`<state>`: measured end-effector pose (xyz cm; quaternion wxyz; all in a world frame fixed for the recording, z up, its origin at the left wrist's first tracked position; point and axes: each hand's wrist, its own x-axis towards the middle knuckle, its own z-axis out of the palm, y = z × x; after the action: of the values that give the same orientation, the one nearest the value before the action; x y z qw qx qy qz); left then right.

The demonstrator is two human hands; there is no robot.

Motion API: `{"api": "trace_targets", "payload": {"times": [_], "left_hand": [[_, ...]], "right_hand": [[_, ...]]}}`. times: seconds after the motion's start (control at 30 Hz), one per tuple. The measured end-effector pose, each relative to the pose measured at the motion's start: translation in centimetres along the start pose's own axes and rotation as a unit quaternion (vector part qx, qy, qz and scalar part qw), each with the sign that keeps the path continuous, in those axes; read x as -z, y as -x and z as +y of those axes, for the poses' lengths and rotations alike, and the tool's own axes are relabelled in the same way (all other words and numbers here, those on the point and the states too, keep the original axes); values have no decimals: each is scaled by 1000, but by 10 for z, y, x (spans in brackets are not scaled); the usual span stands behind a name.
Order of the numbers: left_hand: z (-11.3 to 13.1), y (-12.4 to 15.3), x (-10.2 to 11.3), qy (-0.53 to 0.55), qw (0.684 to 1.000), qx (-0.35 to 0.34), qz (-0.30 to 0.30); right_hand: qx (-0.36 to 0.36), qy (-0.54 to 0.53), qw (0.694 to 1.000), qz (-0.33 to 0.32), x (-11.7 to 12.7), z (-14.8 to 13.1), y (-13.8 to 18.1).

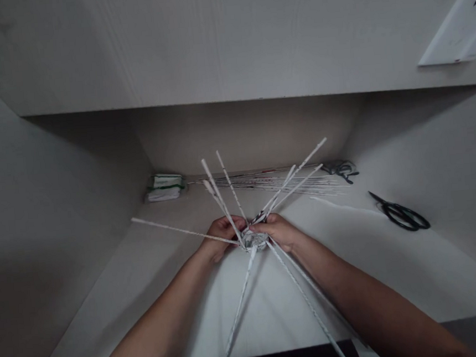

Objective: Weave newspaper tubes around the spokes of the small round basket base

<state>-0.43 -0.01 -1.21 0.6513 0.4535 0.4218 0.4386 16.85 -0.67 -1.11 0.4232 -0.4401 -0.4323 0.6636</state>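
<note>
White desk (146, 275) in dim alcove (242, 133) bears seemingly paper spokes (254, 240), scissors (402, 215).

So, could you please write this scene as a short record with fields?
left hand: pinches the woven hub from its left
right hand: pinches the same hub from its right
spokes: thin paper sticks fanning out from the hub
on table, back: loose stick pile, white-and-green packet, dark cord
on table, right: black scissors, apart from both hands
</note>
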Motion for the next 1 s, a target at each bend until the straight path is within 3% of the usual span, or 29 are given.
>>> {"api": "trace_targets", "payload": {"times": [0.23, 0.37, 0.63, 0.87, 1.0], "left_hand": [[-9, -8, 4, -35, 997, -39, -60], [-10, -10, 4, -40, 998, -34, -45], [-5, -6, 1, -34, 999, -23, 5], [-1, -3, 3, -26, 999, -38, 5], [1, -4, 4, -34, 998, -46, 21]], "right_hand": [[34, 23, 999, -16, -8, 4, 6], [37, 10, 999, -29, -10, 0, 7], [14, 39, 999, 30, -6, 0, 6], [-7, 88, 995, 52, -8, -7, 10], [24, 111, 991, 73, -8, -10, 11]]}}
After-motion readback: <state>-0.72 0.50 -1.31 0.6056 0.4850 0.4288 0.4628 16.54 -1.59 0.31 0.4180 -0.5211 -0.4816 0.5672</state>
